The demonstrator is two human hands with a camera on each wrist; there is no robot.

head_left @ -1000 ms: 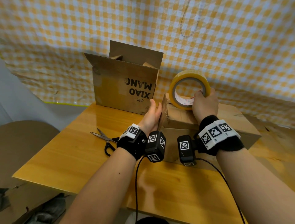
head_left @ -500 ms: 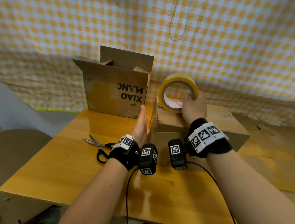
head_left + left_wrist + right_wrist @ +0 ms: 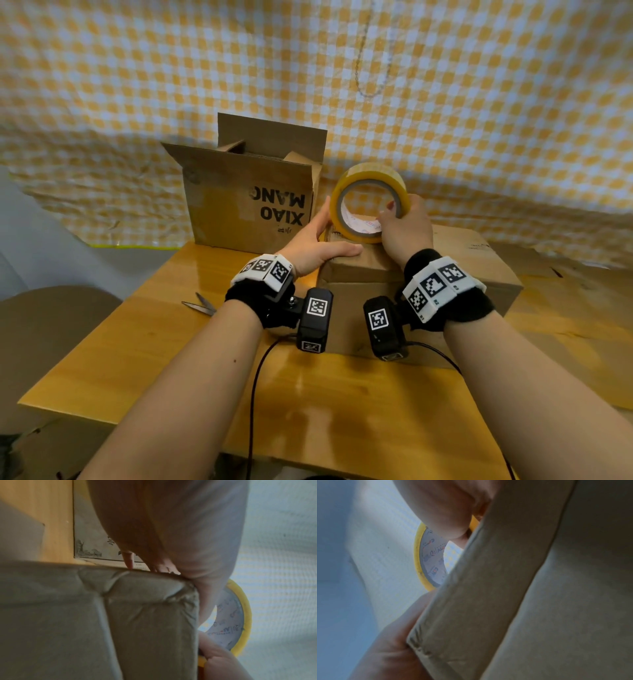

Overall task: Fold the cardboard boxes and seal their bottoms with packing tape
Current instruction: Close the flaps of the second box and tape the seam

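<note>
A folded cardboard box [image 3: 455, 270] lies on the wooden table [image 3: 137, 342], closed side up. A yellow roll of packing tape [image 3: 368, 178] stands on edge on the box's left end, and my right hand [image 3: 404, 226] grips it with the fingers hooked through its core. My left hand [image 3: 318, 240] lies flat over the box's left corner, thumb along the top, fingers straight beside the roll. The left wrist view shows the box corner [image 3: 137, 595] and the roll [image 3: 240, 622]. The right wrist view shows the roll [image 3: 428, 561] behind the box edge [image 3: 488, 588].
A second box [image 3: 250, 202] printed XIAO MANG upside down stands open at the back left. Scissors [image 3: 202, 305] lie on the table left of my left wrist. A yellow checked cloth [image 3: 479, 102] hangs behind. More flat cardboard [image 3: 582, 308] lies at the right.
My left hand has turned from edge-on beside the box to lying flat over its left corner. The right hand keeps its grip on the roll.
</note>
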